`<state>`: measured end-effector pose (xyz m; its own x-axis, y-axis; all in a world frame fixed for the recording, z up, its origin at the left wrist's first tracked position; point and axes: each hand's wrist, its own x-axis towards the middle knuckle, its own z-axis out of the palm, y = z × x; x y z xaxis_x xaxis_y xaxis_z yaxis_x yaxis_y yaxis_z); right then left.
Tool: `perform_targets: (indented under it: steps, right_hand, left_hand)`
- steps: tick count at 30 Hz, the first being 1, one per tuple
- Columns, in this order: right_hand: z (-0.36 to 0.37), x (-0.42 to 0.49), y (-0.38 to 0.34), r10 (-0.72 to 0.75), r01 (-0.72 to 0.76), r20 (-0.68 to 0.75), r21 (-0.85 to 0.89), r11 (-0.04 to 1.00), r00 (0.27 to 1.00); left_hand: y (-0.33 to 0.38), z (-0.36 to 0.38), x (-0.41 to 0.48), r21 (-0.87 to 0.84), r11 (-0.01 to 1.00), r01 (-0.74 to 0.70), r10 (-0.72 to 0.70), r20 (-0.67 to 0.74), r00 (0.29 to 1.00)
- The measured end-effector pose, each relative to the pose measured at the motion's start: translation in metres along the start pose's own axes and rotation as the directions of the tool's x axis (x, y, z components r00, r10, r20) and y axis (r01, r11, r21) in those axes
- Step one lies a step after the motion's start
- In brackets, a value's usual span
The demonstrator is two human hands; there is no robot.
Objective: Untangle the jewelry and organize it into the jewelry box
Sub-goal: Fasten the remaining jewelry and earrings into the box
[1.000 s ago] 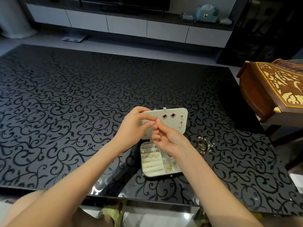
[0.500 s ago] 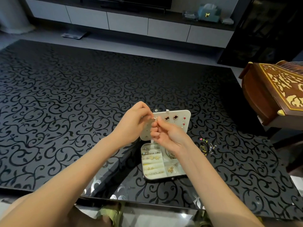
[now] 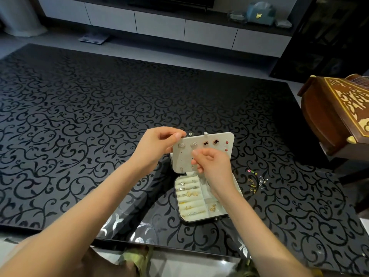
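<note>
- Head view: a black table [image 3: 79, 120] with a scrolling vine pattern fills the scene; a low white cabinet [image 3: 159, 25] runs along the far wall, and a carved wooden piece [image 3: 337, 116] stands at the right.
- The jewelry box [image 3: 199, 196] lies open near the table's front edge, rings and gold pieces in its cream compartments.
- Its earring panel [image 3: 211, 148] stands upright, holding two sparkly studs, two dark clover studs and red beads.
- The left hand [image 3: 157, 144] pinches the panel's top left corner.
- The right hand [image 3: 211, 166] is in front of the panel, fingertips pressed together — what they pinch is too small to tell.
- Loose jewelry [image 3: 255, 180] lies on the table just right of the box.
</note>
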<state>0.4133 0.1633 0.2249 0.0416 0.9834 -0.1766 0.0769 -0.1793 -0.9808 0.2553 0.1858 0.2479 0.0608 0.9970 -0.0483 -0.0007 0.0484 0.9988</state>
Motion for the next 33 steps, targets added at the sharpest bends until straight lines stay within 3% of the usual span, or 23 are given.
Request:
perform_targets:
  steps: [4, 13, 20, 22, 24, 26, 28, 30, 33]
  right_hand:
    - [0.002, -0.001, 0.004, -0.137, 0.130, -0.038, -0.138, 0.982, 0.990]
    - [0.002, 0.000, 0.008, -0.259, 0.217, -0.083, -0.341, 0.915, 0.962]
    - [0.002, 0.004, 0.006, -0.378, 0.322, -0.030, -0.464, 0.825, 0.925]
    - [0.002, 0.005, 0.004, -0.458, 0.372, -0.003, -0.577, 0.727, 0.889]
    - [0.001, 0.006, 0.003, -0.637, 0.407, -0.001, -0.769, 0.493, 0.771]
    - [-0.004, 0.005, 0.001, -0.753, 0.334, 0.009, -0.900, 0.280, 0.658]
    - [-0.011, 0.004, -0.001, -0.795, 0.270, 0.057, -0.953, 0.136, 0.603]
    - [-0.020, 0.004, -0.005, -0.788, 0.287, 0.147, -0.957, 0.040, 0.598]
    - [-0.029, 0.013, -0.009, -0.729, 0.481, 0.324, -0.877, 0.009, 0.603]
  left_hand:
    - [0.000, 0.002, 0.001, 0.001, 1.000, 0.009, -0.009, -0.014, 1.000]
    - [0.000, 0.001, 0.003, -0.023, 0.999, 0.041, -0.041, -0.013, 0.999]
    - [0.004, 0.005, 0.000, 0.000, 0.998, 0.057, -0.057, 0.012, 0.998]
    - [0.005, 0.005, -0.002, -0.003, 0.998, 0.056, -0.056, 0.021, 0.998]
    - [0.006, 0.005, -0.003, -0.017, 0.998, 0.065, -0.065, 0.033, 0.997]
    - [0.008, 0.004, -0.003, -0.031, 0.996, 0.083, -0.082, 0.049, 0.995]
    - [0.010, 0.003, -0.004, -0.055, 0.992, 0.112, -0.106, 0.090, 0.990]
    - [0.012, 0.000, -0.005, -0.084, 0.984, 0.156, -0.142, 0.153, 0.978]
    - [0.015, -0.004, -0.005, -0.106, 0.968, 0.229, -0.200, 0.233, 0.952]
